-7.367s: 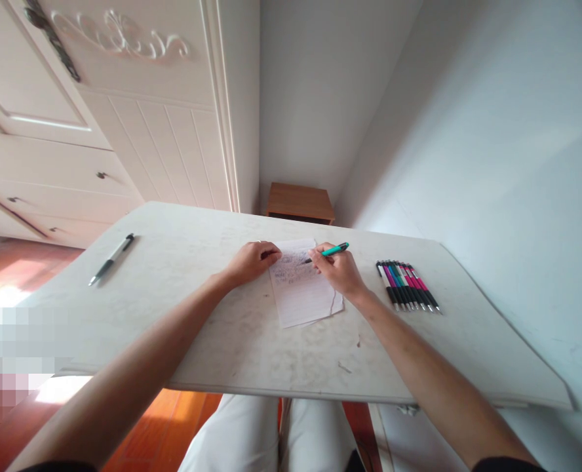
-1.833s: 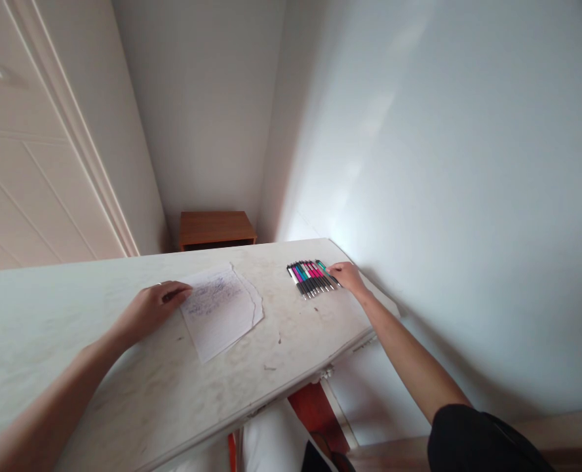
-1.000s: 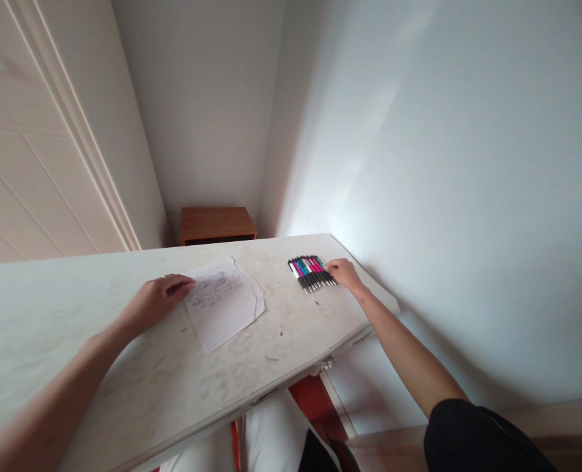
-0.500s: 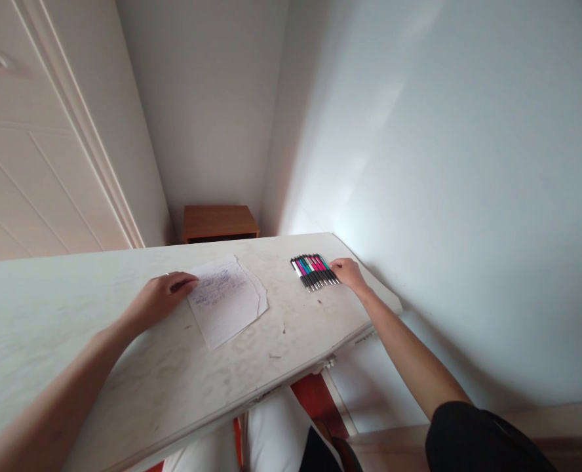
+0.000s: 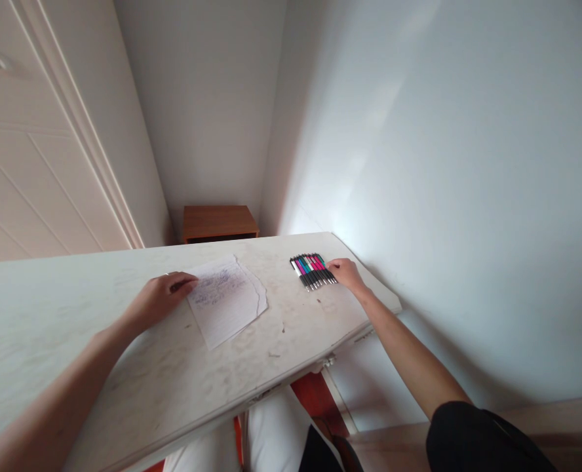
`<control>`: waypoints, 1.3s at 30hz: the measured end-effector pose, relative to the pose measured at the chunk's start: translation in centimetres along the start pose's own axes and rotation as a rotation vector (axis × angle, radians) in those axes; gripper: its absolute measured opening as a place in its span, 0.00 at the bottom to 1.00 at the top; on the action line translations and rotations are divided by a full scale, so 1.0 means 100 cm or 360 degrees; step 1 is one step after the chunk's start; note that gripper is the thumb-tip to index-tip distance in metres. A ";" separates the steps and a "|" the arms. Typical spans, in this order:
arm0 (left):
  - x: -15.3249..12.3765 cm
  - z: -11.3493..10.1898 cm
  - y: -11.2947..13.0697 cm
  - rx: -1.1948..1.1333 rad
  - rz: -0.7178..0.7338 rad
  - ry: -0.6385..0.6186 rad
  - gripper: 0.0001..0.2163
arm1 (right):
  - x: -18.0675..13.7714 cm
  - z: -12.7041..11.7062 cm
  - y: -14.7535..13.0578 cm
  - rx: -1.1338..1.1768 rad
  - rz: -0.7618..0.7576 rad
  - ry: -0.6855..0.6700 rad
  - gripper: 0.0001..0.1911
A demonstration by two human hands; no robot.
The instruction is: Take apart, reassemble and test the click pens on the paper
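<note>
Pale walls point(image 5: 443, 164) meet in a corner behind the bench point(image 5: 173, 393), with cream panelling point(image 5: 20, 170) on the left and a low brown wooden cabinet point(image 5: 219, 219) past the far edge. On the whitish, mottled top lies a sheet of paper point(image 5: 227, 311), scribbled in blue-violet across its upper part and torn along its right side. The left hand point(image 5: 166, 295) rests at its left edge, fingers loosely curled; whether they pinch the sheet I cannot tell. To the right of the paper, well apart from it, a row of pens point(image 5: 313, 272) lies side by side, silver tips toward the person. At the row's right end, the right hand point(image 5: 346, 272) has thumb and fingers drawn together at a green pen point(image 5: 323, 259), mostly covered; whether it is gripped or only touched, I cannot tell. Small brown scraps point(image 5: 284, 327) dot the near surface.
</note>
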State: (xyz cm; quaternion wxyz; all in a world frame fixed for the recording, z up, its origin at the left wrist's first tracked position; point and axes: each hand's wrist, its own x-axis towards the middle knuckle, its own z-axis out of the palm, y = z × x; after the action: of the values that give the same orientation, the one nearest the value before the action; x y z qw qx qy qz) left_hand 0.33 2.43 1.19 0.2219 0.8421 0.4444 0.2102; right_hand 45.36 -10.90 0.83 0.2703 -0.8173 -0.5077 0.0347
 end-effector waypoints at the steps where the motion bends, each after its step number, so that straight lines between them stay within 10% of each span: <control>1: 0.000 0.000 0.000 -0.0002 -0.0003 0.0000 0.20 | 0.000 0.000 0.000 0.0003 -0.0001 -0.0004 0.12; 34: 0.003 0.005 -0.008 0.0060 0.0067 0.0056 0.21 | -0.006 -0.002 -0.006 -0.0057 0.0054 0.0006 0.14; 39: 0.004 0.006 -0.010 0.0056 0.0081 0.0066 0.20 | -0.013 0.001 -0.021 -0.0228 0.0152 -0.0071 0.36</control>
State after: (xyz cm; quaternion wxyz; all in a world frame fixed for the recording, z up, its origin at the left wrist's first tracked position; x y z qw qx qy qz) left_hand 0.24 3.13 0.21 0.1923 0.8523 0.4311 0.2252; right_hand 42.98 -11.23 1.50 0.1979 -0.8569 -0.4751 0.0293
